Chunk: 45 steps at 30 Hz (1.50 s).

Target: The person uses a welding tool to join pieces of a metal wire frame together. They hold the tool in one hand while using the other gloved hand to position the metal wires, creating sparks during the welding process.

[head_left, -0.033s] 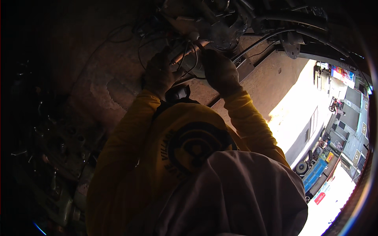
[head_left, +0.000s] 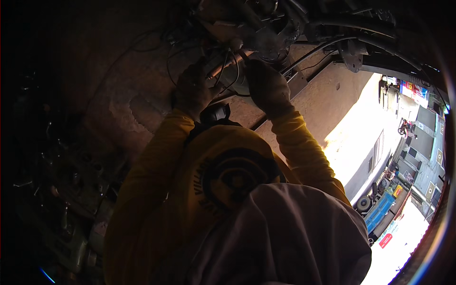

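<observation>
Deep in shadow, my left hand (head_left: 192, 90) is raised among thin dark cables (head_left: 169, 61), its fingers curled in. What it grips, if anything, is too dark to make out. My right hand (head_left: 268, 88) is closed just below greasy machinery (head_left: 266, 40); its fingertips reach a small part by the end of an orange-brown rod (head_left: 219, 70), and I cannot tell what they hold. The rod slants between my hands, its lower end near my left fingers. A dark cable loop (head_left: 237, 71) hangs across it. Both hands look gloved.
Thick black hoses (head_left: 351, 21) and a metal bracket (head_left: 352, 61) hang at the upper right. Dark metal parts (head_left: 66, 223) lie at the left. Brown ground (head_left: 327, 97) runs toward a sunlit strip, with a blue truck (head_left: 380, 211) beyond at the right.
My right hand and the orange-brown rod have shifted very slightly to the right and down. My left hand looks nearly still.
</observation>
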Tool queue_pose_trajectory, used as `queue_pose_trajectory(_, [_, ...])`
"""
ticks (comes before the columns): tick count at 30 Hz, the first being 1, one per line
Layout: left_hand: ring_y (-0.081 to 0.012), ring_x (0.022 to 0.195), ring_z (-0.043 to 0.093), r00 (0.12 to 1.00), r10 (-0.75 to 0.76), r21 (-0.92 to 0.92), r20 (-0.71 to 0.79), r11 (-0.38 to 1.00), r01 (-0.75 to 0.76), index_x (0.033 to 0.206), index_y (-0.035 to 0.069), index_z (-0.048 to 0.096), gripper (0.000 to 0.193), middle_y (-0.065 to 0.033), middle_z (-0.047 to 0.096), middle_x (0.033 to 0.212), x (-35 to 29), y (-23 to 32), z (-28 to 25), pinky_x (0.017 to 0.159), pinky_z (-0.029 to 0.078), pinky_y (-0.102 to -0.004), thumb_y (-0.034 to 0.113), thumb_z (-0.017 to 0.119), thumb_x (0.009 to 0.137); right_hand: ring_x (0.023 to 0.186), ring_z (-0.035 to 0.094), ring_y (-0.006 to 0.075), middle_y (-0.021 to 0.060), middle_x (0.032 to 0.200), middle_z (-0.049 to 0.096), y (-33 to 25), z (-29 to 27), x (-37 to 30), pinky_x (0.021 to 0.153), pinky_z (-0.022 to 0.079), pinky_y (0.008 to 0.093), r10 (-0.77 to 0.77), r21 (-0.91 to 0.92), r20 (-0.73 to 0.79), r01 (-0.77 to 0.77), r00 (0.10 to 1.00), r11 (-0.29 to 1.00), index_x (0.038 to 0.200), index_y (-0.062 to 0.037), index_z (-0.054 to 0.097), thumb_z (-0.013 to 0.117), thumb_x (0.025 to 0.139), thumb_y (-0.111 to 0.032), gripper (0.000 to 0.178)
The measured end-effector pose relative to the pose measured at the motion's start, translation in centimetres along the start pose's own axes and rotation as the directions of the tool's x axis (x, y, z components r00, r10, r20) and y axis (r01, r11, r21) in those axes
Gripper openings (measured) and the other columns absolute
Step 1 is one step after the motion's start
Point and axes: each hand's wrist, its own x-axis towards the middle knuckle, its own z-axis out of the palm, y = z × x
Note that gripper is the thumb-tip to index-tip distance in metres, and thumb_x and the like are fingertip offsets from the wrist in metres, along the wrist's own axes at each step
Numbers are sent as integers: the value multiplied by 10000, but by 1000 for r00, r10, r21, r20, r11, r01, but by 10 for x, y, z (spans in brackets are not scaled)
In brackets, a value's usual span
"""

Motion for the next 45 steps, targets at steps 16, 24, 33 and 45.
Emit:
queue_pose_trajectory(16, [-228, 885, 635, 998, 39, 6, -51, 999, -39, 1443, 71, 471, 936, -47, 622, 992, -1, -1, -3, 793, 557, -400, 381, 898, 670, 838, 679, 334, 140, 1006, 666, 14, 26, -10, 688, 572, 426, -85, 40, -152, 93, 985, 995, 1090, -49, 648, 574, 932, -118, 187])
queue_pose_trajectory(24, [-168, 804, 623, 988, 63, -105, -142, 991, -79, 1445, 4, 434, 992, -49, 627, 987, -2, -2, -16, 715, 544, -352, 374, 917, 661, 880, 652, 329, 139, 985, 627, 45, 40, -47, 709, 566, 393, 113, 409, -290, 16, 950, 912, 1161, -25, 643, 615, 813, -7, 350])
queue_pose_trajectory(33, [-186, 770, 636, 975, 125, -121, -184, 982, -148, 1427, -6, 433, 954, -100, 630, 1052, 3, 4, -24, 668, 547, -368, 408, 899, 706, 829, 650, 354, 148, 967, 624, 30, 39, -70, 681, 557, 410, -38, 35, -480, 62, 877, 997, 1045, -18, 660, 615, 876, 23, 179])
queue_pose_trajectory(45, [-204, 800, 608, 985, 135, 60, -112, 990, -129, 1437, 50, 462, 928, -33, 599, 928, -3, -1, 3, 709, 543, -377, 417, 895, 703, 855, 652, 340, 143, 960, 624, 1, 17, -46, 714, 569, 395, -9, 226, -378, 101, 926, 969, 1097, -25, 652, 581, 869, -21, 238])
